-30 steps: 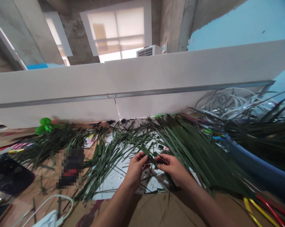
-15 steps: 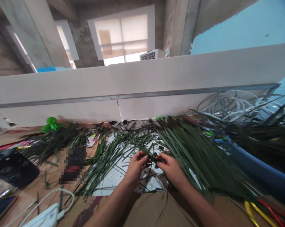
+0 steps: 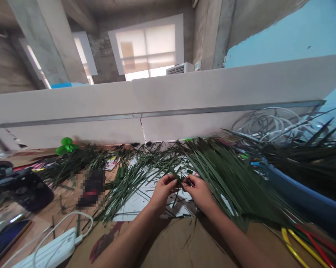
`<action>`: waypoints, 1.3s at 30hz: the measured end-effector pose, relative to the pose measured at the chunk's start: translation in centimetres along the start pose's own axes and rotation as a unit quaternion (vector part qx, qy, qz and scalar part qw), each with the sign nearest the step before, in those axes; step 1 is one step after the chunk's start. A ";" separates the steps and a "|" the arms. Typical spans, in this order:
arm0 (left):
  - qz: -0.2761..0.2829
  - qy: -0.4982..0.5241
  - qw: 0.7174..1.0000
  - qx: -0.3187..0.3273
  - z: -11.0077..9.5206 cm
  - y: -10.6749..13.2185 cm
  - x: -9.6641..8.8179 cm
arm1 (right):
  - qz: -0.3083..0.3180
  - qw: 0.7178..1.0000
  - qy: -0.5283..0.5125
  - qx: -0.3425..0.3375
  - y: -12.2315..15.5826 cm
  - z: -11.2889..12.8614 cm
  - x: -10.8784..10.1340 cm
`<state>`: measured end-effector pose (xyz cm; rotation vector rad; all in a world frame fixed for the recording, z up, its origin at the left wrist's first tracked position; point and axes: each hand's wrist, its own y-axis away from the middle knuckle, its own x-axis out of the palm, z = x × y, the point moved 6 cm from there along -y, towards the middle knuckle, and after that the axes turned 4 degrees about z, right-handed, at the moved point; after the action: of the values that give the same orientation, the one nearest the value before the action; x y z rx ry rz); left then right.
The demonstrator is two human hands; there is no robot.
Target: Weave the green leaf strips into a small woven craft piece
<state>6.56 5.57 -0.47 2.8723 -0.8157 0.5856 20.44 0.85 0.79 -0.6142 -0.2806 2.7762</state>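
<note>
A brown cardboard table top (image 3: pixel 181 243) holds a wide spread of long green leaf strips (image 3: pixel 226 182) over white paper (image 3: pixel 131 204), beside a blue tub (image 3: pixel 301 193). Above the paper, the left hand (image 3: pixel 164 192) and right hand (image 3: pixel 200 193) are close together, pinching one short green strip (image 3: pixel 179 179) between them.

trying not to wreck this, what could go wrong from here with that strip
The narrow green strip, pinched between the left hand and right hand, might tear or slip. The loose strips spread beneath could snag it. Stray bits near the white power strip might catch its cable.
</note>
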 end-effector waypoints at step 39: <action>-0.019 -0.047 0.998 0.038 2.2 -1.7 -1.1 | 0.030 0.999 0.033 -0.018 0.2 -0.7 1.0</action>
<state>7.33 7.15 -2.94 2.9985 -0.7648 0.4898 19.83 1.03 -0.28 -0.7341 -0.3025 2.8064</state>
